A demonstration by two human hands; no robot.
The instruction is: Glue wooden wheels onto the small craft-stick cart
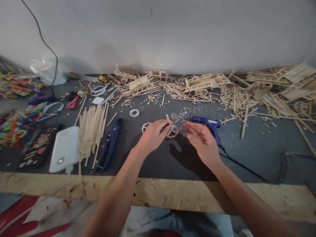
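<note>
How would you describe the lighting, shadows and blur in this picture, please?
Head view: a soft-edged shadow falls on the table below the right hand; head view: the left forearm blurs near the bottom edge; head view: lighting is muted, and the wall darkens toward the upper corners.

The stick [168,118] looks wooden, the glue gun [212,123] plastic.

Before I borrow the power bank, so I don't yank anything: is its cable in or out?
In: the plug sits against the near end of the power bank.
</note>
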